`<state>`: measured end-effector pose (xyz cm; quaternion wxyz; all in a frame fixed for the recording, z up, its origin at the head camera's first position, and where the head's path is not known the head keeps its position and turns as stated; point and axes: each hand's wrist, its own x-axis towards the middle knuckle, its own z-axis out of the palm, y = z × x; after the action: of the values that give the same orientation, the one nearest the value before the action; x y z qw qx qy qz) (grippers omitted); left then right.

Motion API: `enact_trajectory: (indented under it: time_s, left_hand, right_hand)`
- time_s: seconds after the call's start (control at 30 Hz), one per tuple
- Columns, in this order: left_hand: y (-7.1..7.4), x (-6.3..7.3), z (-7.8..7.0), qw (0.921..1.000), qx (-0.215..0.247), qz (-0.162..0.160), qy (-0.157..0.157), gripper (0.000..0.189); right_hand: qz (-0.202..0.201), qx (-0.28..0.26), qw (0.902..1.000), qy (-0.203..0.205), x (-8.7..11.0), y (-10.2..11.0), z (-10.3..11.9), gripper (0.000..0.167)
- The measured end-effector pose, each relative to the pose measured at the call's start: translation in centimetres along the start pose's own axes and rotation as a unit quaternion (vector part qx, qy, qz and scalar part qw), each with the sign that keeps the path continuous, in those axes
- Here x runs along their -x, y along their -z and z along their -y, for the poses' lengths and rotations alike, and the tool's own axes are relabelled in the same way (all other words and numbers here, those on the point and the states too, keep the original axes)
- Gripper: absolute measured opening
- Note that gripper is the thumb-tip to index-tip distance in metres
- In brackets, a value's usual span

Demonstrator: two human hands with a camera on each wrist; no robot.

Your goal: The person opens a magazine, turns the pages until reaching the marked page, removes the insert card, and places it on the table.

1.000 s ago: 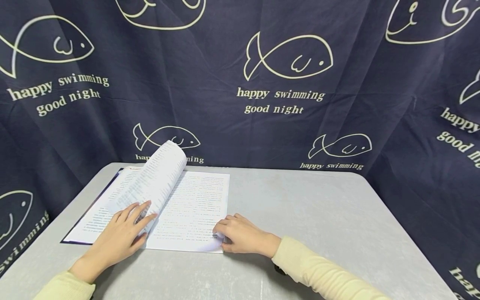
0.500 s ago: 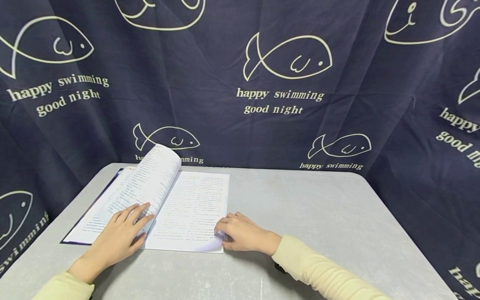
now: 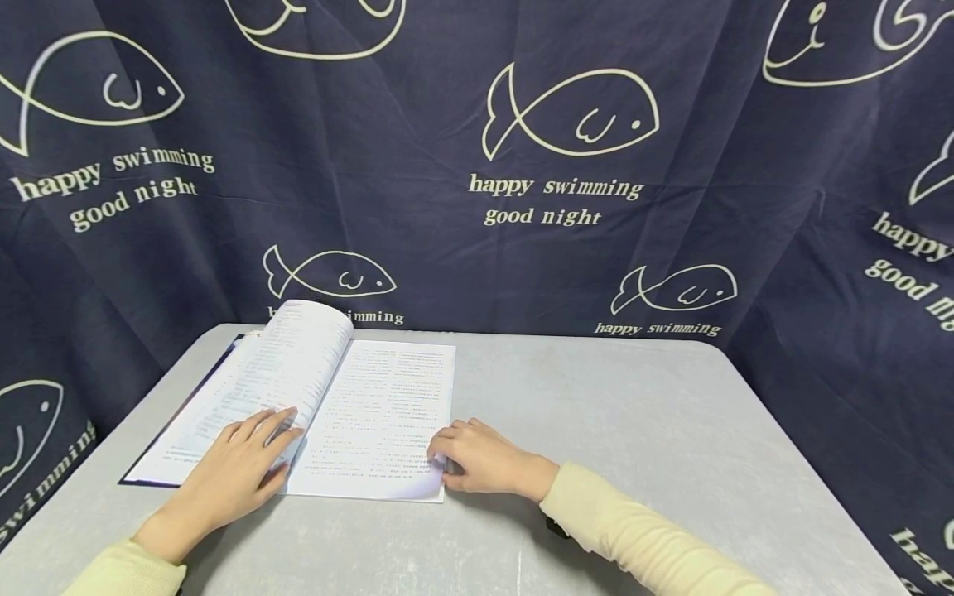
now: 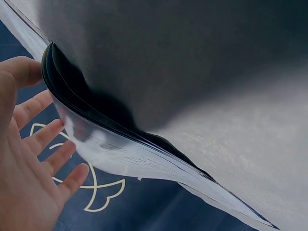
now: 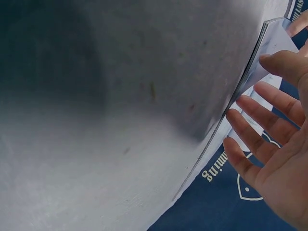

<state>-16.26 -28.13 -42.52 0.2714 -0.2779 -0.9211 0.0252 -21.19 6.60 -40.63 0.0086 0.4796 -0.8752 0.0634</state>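
An open book (image 3: 380, 397) with printed pages and a dark cover lies on the left half of the table. Its left-hand leaves (image 3: 309, 339) bow upward near the spine. My left hand (image 3: 237, 459) rests on their lower part, fingers spread and fairly straight; in the left wrist view the thumb is beside the curved stack of pages (image 4: 110, 149). At the book's lower right corner, my right hand (image 3: 480, 458) pinches the edge of the right-hand page between thumb and fingers. That corner (image 5: 276, 41) is lifted and bent in the right wrist view.
The grey table (image 3: 596, 414) extends to the right of the book. A dark blue curtain (image 3: 559, 273) with fish drawings and lettering hangs behind and along both sides. Pale yellow sleeves (image 3: 633, 530) cover both forearms.
The raised left-hand leaves have settled lower and further left under my left hand. My right hand has shifted only slightly at the page corner.
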Motion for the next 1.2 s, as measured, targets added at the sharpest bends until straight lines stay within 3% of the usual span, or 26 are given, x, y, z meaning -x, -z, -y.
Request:
enact_trajectory:
  time_s: [0.6,1.07,1.2]
  left_hand:
    - [0.0,0.1,-0.2,0.9990,0.024,0.037,0.001,0.038]
    - [0.3,0.1,-0.9,0.9946,0.037,0.081,0.053,0.050]
    - [0.5,0.0,-1.1,0.9946,0.042,0.076,0.056,0.056]
  right_hand:
    - [-0.018,0.012,0.9997,0.011,-0.3,-0.3,-0.4,0.026]
    - [-0.040,0.003,0.9992,0.005,-0.6,-0.2,-0.4,0.019]
    - [-0.057,0.007,0.9984,0.004,-0.8,-0.1,-0.5,0.018]
